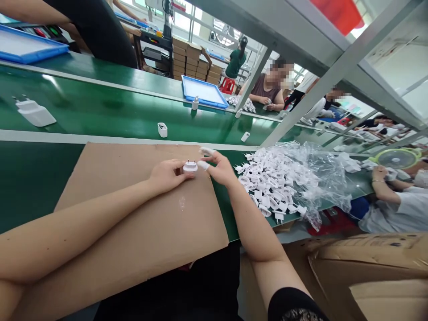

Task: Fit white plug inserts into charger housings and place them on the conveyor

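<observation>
Over a brown cardboard sheet (157, 223), my left hand (168, 175) pinches a white plug adapter (190, 167), its two pins pointing up. Close to the adapter's right side is my right hand (219, 168). White finger covers sit on its thumb and forefinger, which are apart with no object visible between them. A large heap of white plug parts (274, 178) lies to the right of my right hand, partly on and beside clear plastic bags (321, 178).
Behind the cardboard runs a green belt (127, 116) carrying a charger housing (162, 129) and a plug adapter (35, 111). Blue-rimmed trays (203, 92) stand beyond it. A slanted metal post (294, 98) rises at right. Cardboard boxes (374, 263) are at lower right. Several people sit along the line.
</observation>
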Tool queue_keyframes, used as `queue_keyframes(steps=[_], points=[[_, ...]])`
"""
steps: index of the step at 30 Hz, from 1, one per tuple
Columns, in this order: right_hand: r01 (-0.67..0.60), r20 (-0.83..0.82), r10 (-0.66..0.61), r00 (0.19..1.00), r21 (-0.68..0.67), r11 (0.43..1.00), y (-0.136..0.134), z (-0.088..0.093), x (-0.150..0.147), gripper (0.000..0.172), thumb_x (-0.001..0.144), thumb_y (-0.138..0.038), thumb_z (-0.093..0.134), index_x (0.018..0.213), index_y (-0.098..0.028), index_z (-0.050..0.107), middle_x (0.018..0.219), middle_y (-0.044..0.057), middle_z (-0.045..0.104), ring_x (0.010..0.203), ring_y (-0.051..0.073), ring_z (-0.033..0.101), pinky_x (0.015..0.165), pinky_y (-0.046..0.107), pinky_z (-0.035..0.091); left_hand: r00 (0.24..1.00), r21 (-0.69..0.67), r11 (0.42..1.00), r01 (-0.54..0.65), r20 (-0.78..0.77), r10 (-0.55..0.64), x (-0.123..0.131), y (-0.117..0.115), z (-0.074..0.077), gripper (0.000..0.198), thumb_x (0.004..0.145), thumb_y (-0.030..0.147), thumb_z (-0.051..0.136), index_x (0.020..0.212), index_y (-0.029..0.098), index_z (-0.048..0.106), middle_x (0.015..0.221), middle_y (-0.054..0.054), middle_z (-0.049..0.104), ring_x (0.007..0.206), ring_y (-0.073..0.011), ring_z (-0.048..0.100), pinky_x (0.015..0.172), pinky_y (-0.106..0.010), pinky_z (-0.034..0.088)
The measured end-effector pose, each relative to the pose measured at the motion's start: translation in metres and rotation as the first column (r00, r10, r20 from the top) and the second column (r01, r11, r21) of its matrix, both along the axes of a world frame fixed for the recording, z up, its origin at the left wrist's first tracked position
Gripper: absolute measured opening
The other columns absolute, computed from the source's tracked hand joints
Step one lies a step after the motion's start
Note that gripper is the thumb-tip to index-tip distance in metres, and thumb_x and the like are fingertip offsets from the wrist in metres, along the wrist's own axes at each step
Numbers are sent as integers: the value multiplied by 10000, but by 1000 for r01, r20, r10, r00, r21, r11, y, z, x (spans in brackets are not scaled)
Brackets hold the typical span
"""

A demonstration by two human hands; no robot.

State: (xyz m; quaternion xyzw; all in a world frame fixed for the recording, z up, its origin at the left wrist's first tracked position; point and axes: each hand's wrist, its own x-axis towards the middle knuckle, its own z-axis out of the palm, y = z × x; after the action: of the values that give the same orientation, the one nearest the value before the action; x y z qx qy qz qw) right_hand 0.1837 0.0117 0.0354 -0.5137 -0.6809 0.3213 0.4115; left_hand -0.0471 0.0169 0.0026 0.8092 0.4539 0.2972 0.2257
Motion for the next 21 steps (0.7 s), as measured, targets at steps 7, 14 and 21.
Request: queue_keyframes(steps=[7, 14, 21], points=[[623, 878, -272, 393, -37, 781, -3, 24, 81, 446, 846, -141, 647, 1290, -167, 675, 1340, 205, 612, 1280, 414, 557, 1023, 567, 464, 970, -81, 967, -243, 1, 244, 4, 86, 18, 462, 830, 545, 688, 1104, 175, 723, 1000, -85, 740, 863, -252, 658, 720, -320, 468], [572, 858, -243, 452, -70, 817, 3, 14, 84, 471, 786, -36, 626, 1220, -187, 732, 1305, 195, 555, 1030, 303, 687, 854, 377, 534, 870, -59, 877, -477, -175, 461, 0, 164, 23, 349, 809, 377, 644, 1050, 132, 706, 1093, -169, 714, 1046, -359, 649, 866, -394, 485], [482, 604, -423, 675, 72, 873, 6, 9, 76, 308, 779, -87, 635, 1043, -178, 765, 1228, 135, 577, 978, 225, 676, 932, 336, 516, 722, 371, 657, -656, 52, 690, -26, 138, 23, 817, 743, 439, 725, 1437, 119, 437, 1503, -202, 407, 1342, -424, 403, 1115, -532, 347]])
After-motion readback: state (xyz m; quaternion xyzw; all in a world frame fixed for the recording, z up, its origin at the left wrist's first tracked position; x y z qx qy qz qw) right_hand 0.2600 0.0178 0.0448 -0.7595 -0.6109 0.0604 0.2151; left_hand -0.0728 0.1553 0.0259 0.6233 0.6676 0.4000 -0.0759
